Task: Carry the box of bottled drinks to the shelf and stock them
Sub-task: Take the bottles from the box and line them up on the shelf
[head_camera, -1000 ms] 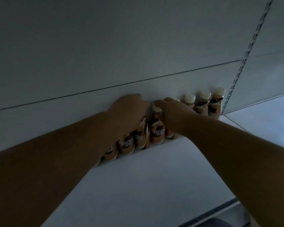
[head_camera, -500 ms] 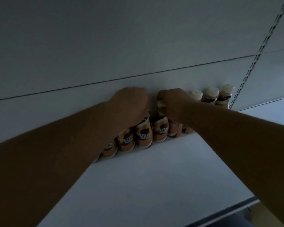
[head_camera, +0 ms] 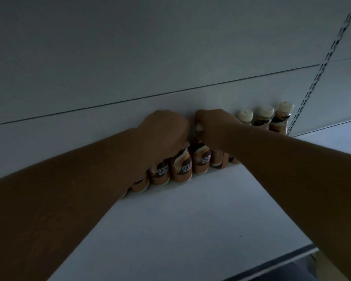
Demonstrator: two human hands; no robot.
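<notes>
A row of several brown coffee bottles with cream caps stands along the back of the white shelf [head_camera: 190, 216], against the back panel. My left hand [head_camera: 164, 132] is closed over the top of one bottle [head_camera: 182, 167] in the middle of the row. Right beside it, my right hand [head_camera: 213, 126] grips the cap end of the neighbouring bottle [head_camera: 202, 159]. Three more bottles [head_camera: 264, 118] stand free at the right end of the row. My forearms hide the left end of the row. No box is in view.
A slotted metal upright [head_camera: 320, 63] runs up the back panel at the right. The shelf's front edge [head_camera: 272, 262] shows at the lower right, and another shelf [head_camera: 336, 136] continues past the upright.
Both hands have stayed on the bottle tops in the middle of the row. The bottles under them now stand more upright and closer together than a second ago.
</notes>
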